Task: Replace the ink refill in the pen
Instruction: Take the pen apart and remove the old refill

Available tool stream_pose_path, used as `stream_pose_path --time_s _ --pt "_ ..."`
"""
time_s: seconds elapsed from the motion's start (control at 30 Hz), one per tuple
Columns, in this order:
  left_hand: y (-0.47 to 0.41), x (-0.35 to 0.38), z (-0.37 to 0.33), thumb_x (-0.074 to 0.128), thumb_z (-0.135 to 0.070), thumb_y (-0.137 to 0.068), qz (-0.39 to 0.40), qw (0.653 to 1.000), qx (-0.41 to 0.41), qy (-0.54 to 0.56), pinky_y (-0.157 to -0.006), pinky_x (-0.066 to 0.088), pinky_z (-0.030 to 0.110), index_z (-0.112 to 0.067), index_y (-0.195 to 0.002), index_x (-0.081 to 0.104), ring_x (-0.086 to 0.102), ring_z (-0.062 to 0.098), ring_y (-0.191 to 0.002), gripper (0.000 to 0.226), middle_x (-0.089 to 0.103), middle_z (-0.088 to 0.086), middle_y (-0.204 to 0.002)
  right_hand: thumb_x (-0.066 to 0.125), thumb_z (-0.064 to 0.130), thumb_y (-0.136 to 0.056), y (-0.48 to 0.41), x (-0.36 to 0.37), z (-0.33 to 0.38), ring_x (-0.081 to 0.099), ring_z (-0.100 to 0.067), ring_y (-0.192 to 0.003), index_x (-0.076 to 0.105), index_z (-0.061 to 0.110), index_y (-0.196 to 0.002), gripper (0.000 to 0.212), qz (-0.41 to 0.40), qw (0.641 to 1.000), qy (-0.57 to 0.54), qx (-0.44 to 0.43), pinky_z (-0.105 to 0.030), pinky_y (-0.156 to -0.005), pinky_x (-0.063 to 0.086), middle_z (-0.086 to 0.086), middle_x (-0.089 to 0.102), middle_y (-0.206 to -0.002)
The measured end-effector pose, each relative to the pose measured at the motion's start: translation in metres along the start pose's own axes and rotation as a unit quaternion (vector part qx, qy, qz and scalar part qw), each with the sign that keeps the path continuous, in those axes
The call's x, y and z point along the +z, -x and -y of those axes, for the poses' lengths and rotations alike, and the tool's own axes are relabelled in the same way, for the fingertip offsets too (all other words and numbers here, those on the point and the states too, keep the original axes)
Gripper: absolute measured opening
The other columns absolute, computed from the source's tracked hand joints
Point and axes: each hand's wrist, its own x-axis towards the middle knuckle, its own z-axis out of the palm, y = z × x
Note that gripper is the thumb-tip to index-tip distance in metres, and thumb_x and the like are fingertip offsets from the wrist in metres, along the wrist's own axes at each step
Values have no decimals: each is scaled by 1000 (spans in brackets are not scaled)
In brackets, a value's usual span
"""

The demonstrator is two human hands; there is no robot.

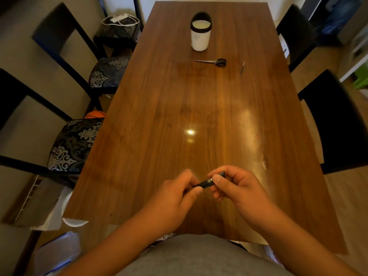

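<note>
A: At 6 o'clock on the wooden table [159, 136], just above the near edge, both hands meet. Pen [207, 182] is black w/ a silver band mid-barrel, held between them, tilted up toward 2 o'clock.

B: Who's got which end?

A: Left hand [175, 196] pinches the lower end, thumb and fingers closed round it. Right hand [237, 186] clamps the upper end, thumb pressed at the silver band. Both grasping the pen, so most of the barrel is hidden. Can't tell whether the halves are apart or joined.

B: Is the pen touching the table?

A: Can't tell; it looks lifted clear, held in the fingers only.

B: Rest of the table?

A: Toward 12 o'clock, far end: white container [200, 34] w/ a dark rim, upright. Nearer from it, scissors [214, 62] w/ black handles lying flat, blades pointing to 9 o'clock. At approx 1 o'clock, well apart from the hands, a thin rod [242, 69], maybe the refill, too small to say.

B: Sides?

A: Dark chairs [75, 144] w/ patterned seats at 9 o'clock.
</note>
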Motion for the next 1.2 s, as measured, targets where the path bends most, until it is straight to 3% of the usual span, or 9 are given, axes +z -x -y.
stream_pose_path --time_s 0.17,0.37,0.47,0.63,0.73,0.87,1.0,1.2 --pt "2 0 -5 56 -30 -92 26 995 -34 92 -52 38 18 -31 -85 53 50 3 -56 7 63 -10 -65 62 24 -82 6 -6 5 64 -12 -61 75 22 -87 14 21 999 24 -12 -20 -56 51 -5 70 -70" --pt "3 7 -14 51 -42 -91 -61 992 37 -102 -46 37 26 -34 -88 47 50 7 -52 9 50 -16 -58 58 11 -90 6 -5 6 59 -10 -54 73 15 -84 17 -19 1000 -10 -1 -19 -52 49 -1 66 -63" --pt "3 11 -14 47 -44 -92 -75 986 49 -140 -46 38 29 -34 -91 45 49 7 -52 10 44 -19 -59 56 7 -92 8 -7 5 57 -9 -53 73 13 -83 19 -24 1000 -13 10 -18 -51 48 0 64 -61" --pt "-2 10 -12 56 -35 -92 -35 998 24 -42 -45 32 15 -33 -87 49 51 5 -51 9 59 -15 -63 63 22 -84 6 -15 5 58 -7 -55 75 18 -83 12 -2 1000 -3 4 -17 -52 47 0 65 -63" --pt "-7 8 -11 56 -34 -92 4 999 3 34 -48 35 11 -37 -82 53 52 2 -50 11 67 -13 -67 62 19 -85 4 -20 6 58 -7 -57 75 20 -84 13 21 1000 23 -6 -18 -53 49 0 65 -64" --pt "-3 -8 11 54 -28 -95 53 983 -90 154 -46 37 18 -35 -77 58 46 4 -48 19 67 -1 -64 60 22 -80 -3 -56 31 52 -10 -59 73 18 -82 14 -79 996 -21 -31 -21 -57 43 0 60 -66" --pt "12 -19 40 51 -15 -97 5 943 -193 270 -39 32 18 -22 -75 60 40 7 -41 24 64 4 -64 54 8 -91 -8 -96 46 51 -9 -53 68 6 -87 15 -109 993 34 -26 -17 -50 44 -1 57 -59" --pt "12 -9 63 51 -16 -97 -53 939 -238 244 -41 34 19 -12 -85 58 43 8 -44 15 68 4 -68 63 2 -88 -30 -95 -21 68 -13 -54 65 6 -83 7 -146 978 82 121 -20 -48 53 -8 71 -66"
